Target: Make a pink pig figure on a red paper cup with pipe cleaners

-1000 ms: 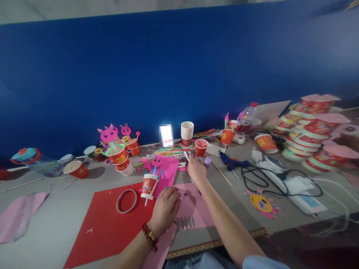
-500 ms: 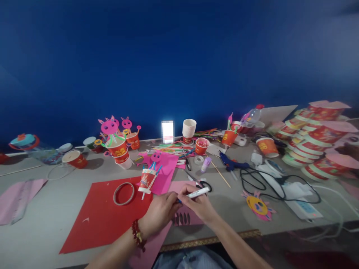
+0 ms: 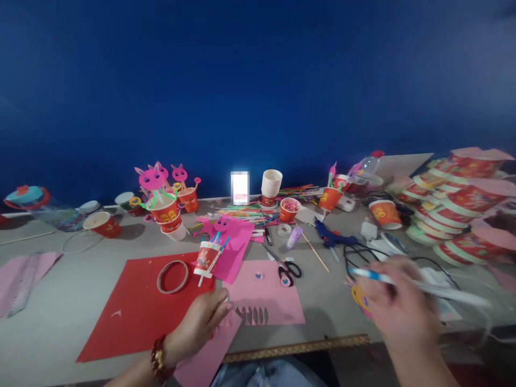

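Observation:
My right hand (image 3: 407, 306), smeared by motion, grips a white marker (image 3: 447, 293) with a blue end pointing left. It is over the right of the table, partly covering a yellow and pink paper cutout (image 3: 358, 298). My left hand (image 3: 205, 317), with a red bead bracelet (image 3: 159, 357) on its wrist, is pinched closed near the red sheet's right edge. A small pale bit shows at its fingertips, too small to name. Right of it lies a pink paper sheet (image 3: 278, 312) with leaf-shaped cut-outs, two small pink pieces with blue marks, and black-handled scissors (image 3: 288, 269).
A roll of tape (image 3: 172, 277) lies on the red sheet (image 3: 133, 312), beside a decorated paper cup (image 3: 207, 258). Behind are pink pig figures in cups (image 3: 163, 209), a glue stick (image 3: 294, 237) and a blue glue gun (image 3: 334, 234). Stacked cups (image 3: 463, 209) and cables fill the right.
My hands have moved apart. The right carries the marker away to the right, its blue end now showing; the left has shifted left and down. Two small pink pieces have come into sight.

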`<state>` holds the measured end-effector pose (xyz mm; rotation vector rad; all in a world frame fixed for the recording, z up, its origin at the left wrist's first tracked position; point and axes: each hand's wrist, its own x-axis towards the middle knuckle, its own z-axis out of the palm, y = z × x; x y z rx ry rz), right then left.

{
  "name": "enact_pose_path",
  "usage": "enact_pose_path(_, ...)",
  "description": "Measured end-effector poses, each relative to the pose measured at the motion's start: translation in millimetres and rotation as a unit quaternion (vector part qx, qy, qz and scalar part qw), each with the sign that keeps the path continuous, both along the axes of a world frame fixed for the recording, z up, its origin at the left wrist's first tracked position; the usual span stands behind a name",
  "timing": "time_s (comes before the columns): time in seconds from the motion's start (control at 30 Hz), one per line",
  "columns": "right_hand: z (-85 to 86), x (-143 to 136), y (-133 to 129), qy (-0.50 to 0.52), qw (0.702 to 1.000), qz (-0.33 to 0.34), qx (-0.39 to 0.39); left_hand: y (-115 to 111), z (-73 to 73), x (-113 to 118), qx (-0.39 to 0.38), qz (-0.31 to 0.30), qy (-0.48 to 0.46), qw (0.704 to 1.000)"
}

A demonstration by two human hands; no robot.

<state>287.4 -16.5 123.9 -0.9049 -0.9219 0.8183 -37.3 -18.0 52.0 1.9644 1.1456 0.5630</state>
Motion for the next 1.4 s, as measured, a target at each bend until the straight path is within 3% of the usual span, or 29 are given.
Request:
enact_pose_path(0.07,-22.3,-1,8,-0.061,0.986,0.107,-0.109,9,-13.6,7,0.104,-0.023,0.075,0.992)
enact_pose_path(0.13,-47.3,-13,18,-0.136,0.953,0.191,-0.191,17,-20.5,20,0.190,-0.072,0.091,0.975)
enact_pose_path(0.2,-67.2,-28,28,-0.197,0.938,0.225,-0.175,23,-23.7,32,0.255,-0.108,0.089,0.957)
enact_pose_path(0.3,-81.8,-43,42,-0.276,0.918,0.254,-0.126,27,-29.3,40,0.304,-0.128,0.104,0.938)
enact_pose_path(0.5,-91.9,-56,61,-0.355,0.897,0.256,-0.071,29,-44.2,40,0.303,-0.119,0.151,0.934)
enact_pose_path(0.8,-113.6,-56,68,-0.382,0.887,0.252,-0.064,28,-48.0,41,0.295,-0.124,0.148,0.936)
enact_pose_path(1.4,-112.7,-57,68,-0.411,0.868,0.269,-0.066,30,-46.0,41,0.276,-0.134,0.159,0.938)
